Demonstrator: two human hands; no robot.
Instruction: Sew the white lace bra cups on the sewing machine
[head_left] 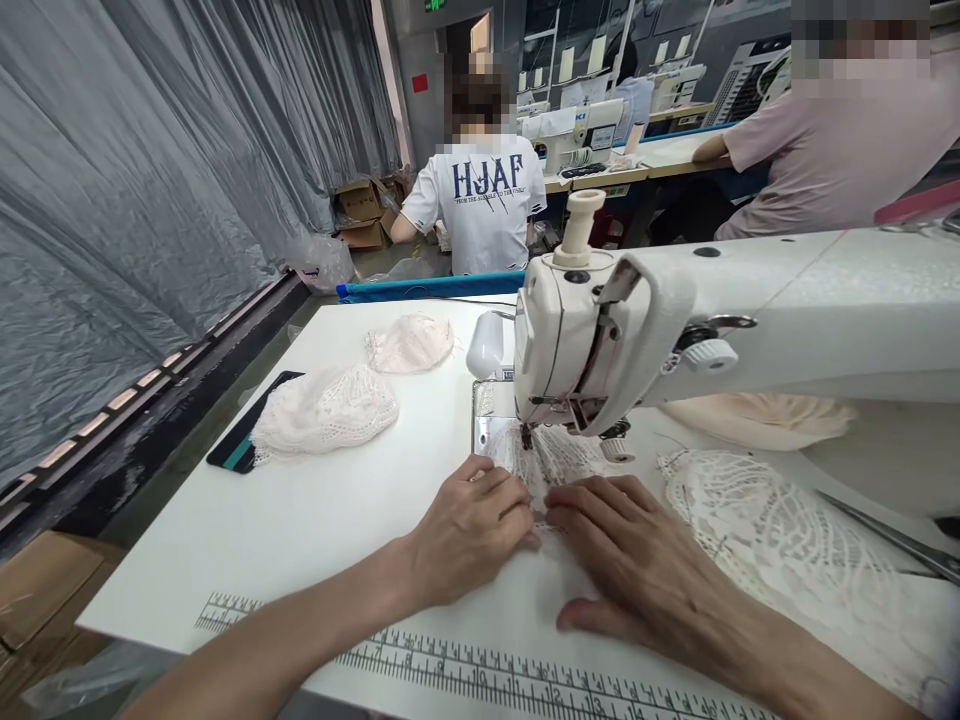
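White lace fabric (551,462) lies gathered beneath the needle area of a white sewing machine (577,340). My left hand (474,530) is at the near left edge of the lace, its fingers curled together and closed on it. On the other side, my right hand (637,550) lies flat over the near right part of the lace, fingers stretched forward and thumb held apart. A narrow strip of lace shows between the two hands. The fingertips partly hide where the fabric is touched.
On the left of the table (420,440) are a white lace piece (326,412) on a dark item and a pale pink piece (411,343). More lace (772,520) and scissors (889,532) lie right. A printed ruler (480,672) runs along the front. Two people sit ahead.
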